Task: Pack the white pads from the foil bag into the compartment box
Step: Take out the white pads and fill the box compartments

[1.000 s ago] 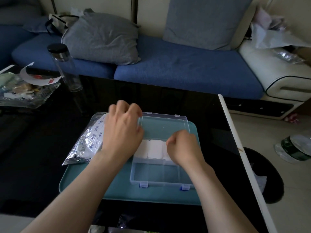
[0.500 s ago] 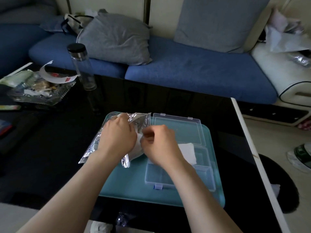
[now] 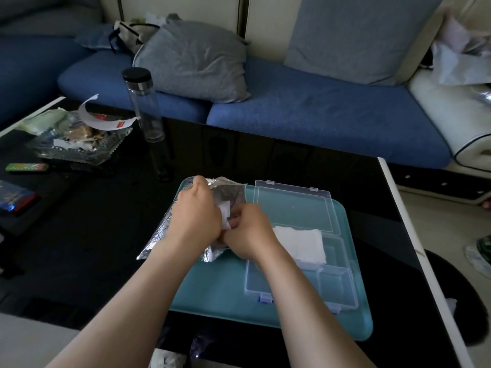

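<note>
Crinkled silver foil bag (image 3: 162,235), lying on the teal plastic tray (image 3: 212,293) just left of the clear compartment box (image 3: 337,282): left hand (image 3: 195,219) is clamping its mouth, steadying it for extraction. Right hand (image 3: 249,232) is pinching a white pad (image 3: 225,215), apparently half withdrawn. Further white pads (image 3: 300,241) are filling the box's middle compartment.

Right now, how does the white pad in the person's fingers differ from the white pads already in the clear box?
The white pad in the fingers is raised at the mouth of the foil bag and mostly hidden by the right hand and left hand. The white pads in the box lie flat, untouched, in a compartment of the compartment box. Both look plain white.
</note>
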Demonstrator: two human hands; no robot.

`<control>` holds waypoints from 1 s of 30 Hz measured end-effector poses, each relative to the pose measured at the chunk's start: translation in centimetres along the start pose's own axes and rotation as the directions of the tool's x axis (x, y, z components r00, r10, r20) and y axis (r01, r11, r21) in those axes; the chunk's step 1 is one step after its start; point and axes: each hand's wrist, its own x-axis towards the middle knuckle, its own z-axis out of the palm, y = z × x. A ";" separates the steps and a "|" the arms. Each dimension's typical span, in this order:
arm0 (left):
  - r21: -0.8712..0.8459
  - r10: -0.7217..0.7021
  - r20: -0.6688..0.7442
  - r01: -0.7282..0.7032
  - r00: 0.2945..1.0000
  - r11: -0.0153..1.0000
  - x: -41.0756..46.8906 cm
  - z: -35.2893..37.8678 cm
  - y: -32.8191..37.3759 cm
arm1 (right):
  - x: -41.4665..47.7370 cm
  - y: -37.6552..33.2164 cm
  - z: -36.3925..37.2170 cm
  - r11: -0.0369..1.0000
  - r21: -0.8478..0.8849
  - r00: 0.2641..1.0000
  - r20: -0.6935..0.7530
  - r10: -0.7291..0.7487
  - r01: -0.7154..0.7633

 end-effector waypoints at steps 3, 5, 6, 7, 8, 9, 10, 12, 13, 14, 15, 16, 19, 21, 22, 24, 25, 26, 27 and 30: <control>-0.047 -0.015 -0.018 0.014 1.000 0.999 0.1 0.0 -0.2 | -0.1 -0.5 0.2 0.997 -0.078 0.999 -0.012 -0.031 0.030; -0.069 -0.018 -0.042 0.015 0.999 0.997 0.3 0.0 -0.3 | -0.4 -0.9 0.1 0.986 -0.157 0.998 0.001 -0.061 0.060; -0.078 -0.018 -0.054 0.014 0.998 0.997 0.4 0.1 -0.4 | -0.5 -1.0 0.1 0.981 -0.183 0.998 0.005 -0.067 0.067; -0.086 -0.017 -0.063 0.012 0.998 0.996 0.5 0.1 -0.4 | -0.7 -1.1 0.1 0.976 -0.205 0.997 0.009 -0.078 0.078; -0.093 -0.015 -0.069 0.008 0.998 0.996 0.6 0.1 -0.5 | -0.8 -1.1 0.1 0.971 -0.221 0.996 0.011 -0.090 0.090; -0.096 -0.009 -0.075 0.002 0.997 0.995 0.6 0.2 -0.7 | -0.9 -1.1 0.1 0.969 -0.222 0.994 0.006 -0.109 0.107; -0.098 -0.002 -0.080 -0.006 0.997 0.995 0.7 0.2 -0.8 | -0.9 -1.1 0.2 0.973 -0.200 0.993 -0.012 -0.119 0.115; -0.096 0.010 -0.099 -0.020 0.995 0.995 0.7 0.3 -0.9 | -0.9 -1.1 0.1 0.989 -0.108 0.990 -0.083 -0.112 0.103; -0.093 0.017 -0.112 -0.028 0.994 0.995 0.8 0.4 -0.9 | -0.8 -1.2 0.0 0.995 -0.048 0.987 -0.129 -0.095 0.089; -0.079 0.026 -0.120 -0.036 0.992 0.996 0.9 0.5 -1.0 | -0.7 -1.1 -0.1 0.997 0.009 0.982 -0.172 -0.078 0.081; -0.057 0.036 -0.122 -0.043 0.992 0.997 0.9 0.6 -1.0 | -0.6 -1.2 -0.2 0.995 0.053 0.977 -0.202 -0.068 0.081; -0.035 0.045 -0.119 -0.050 0.992 0.998 1.0 0.7 -1.0 | -0.6 -1.1 -0.3 0.993 0.081 0.973 -0.221 -0.061 0.081; 0.007 0.061 -0.090 -0.060 0.994 0.998 0.7 0.8 -1.1 | -0.2 -0.7 -1.1 0.989 0.111 0.960 -0.272 -0.067 0.101; 0.010 0.075 -0.059 -0.074 0.995 0.997 0.6 0.8 -1.1 | 0.2 -0.3 -1.4 0.982 0.128 0.945 -0.312 -0.093 0.139; -0.003 0.093 -0.039 -0.093 0.995 0.996 0.6 0.7 -0.9 | 0.3 -0.1 -1.3 0.977 0.147 0.942 -0.320 -0.101 0.154; -0.039 0.158 0.004 -0.157 0.988 0.987 0.3 0.5 -0.6 | 0.5 0.2 -0.9 0.970 0.182 0.944 -0.314 -0.099 0.162; -0.043 0.199 0.033 -0.198 0.979 0.979 0.1 0.3 -0.3 | 0.6 0.4 -0.7 0.968 0.194 0.946 -0.312 -0.090 0.157; -0.042 0.247 0.061 -0.245 0.967 0.969 -0.1 0.3 -0.1 | 0.7 0.5 -0.5 0.966 0.210 0.945 -0.317 -0.077 0.149; -0.029 0.296 0.091 -0.294 0.951 0.955 -0.2 0.3 0.0 | 0.8 0.7 -0.3 0.963 0.231 0.943 -0.328 -0.055 0.136; 0.050 0.367 0.190 -0.382 0.911 0.923 -0.3 0.3 -0.3 | 1.1 0.9 -0.1 0.938 0.325 0.939 -0.343 0.002 0.117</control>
